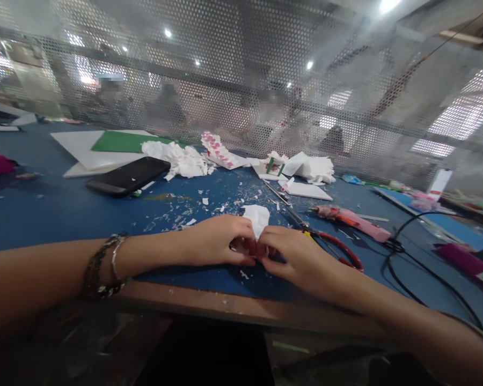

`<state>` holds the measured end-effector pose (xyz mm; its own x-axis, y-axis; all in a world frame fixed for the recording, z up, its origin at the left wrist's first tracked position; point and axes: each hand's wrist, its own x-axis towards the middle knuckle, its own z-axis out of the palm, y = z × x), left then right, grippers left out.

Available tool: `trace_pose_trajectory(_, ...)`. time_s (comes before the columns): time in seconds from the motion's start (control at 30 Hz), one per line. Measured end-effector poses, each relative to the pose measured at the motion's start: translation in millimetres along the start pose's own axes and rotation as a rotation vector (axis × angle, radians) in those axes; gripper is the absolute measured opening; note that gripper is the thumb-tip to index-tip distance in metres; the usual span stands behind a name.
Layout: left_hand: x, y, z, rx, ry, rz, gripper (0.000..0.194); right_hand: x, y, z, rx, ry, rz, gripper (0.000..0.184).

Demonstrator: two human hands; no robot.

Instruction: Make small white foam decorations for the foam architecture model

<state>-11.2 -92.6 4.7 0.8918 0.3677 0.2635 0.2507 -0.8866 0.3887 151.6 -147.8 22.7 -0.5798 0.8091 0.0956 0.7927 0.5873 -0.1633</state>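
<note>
Both hands meet just above the front of the blue table, pinching a small white piece of paper (256,219). My left hand (221,239) comes in from the left with its fingers closed on the paper's lower end. From the other side, my right hand (293,254) grips the same end, fingertips touching the left ones. The upper part of the paper sticks up between the hands; its pinched end is hidden by the fingers. Just beyond my right hand lies a pair of scissors (346,249) with red handles, blades pointing away.
A black phone (129,176) lies left, before green and white sheets (121,142). Crumpled white paper (185,160) and cut pieces line the back near a perforated metal screen (233,69). At right are a pink glue gun (358,224), its black cable (392,262) and a purple case (467,265).
</note>
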Motion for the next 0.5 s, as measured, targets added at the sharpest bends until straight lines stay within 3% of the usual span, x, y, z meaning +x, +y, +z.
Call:
trace_pose_trajectory(0.17,-3.1,1.7,0.6,0.027,0.004,-0.034,0.008,-0.4,10.4,-0.4,0.154,0.035,0.017,0.011)
trace_pose_trajectory(0.3,-4.5,2.1,1.3,0.084,0.012,-0.028,0.011,-2.8,10.3,1.9,0.146,0.067,-0.028,0.001)
trace_pose_trajectory(0.5,-4.2,-0.7,0.0,0.053,0.005,-0.019,0.008,-4.2,6.6,6.5,0.123,0.084,-0.013,0.007)
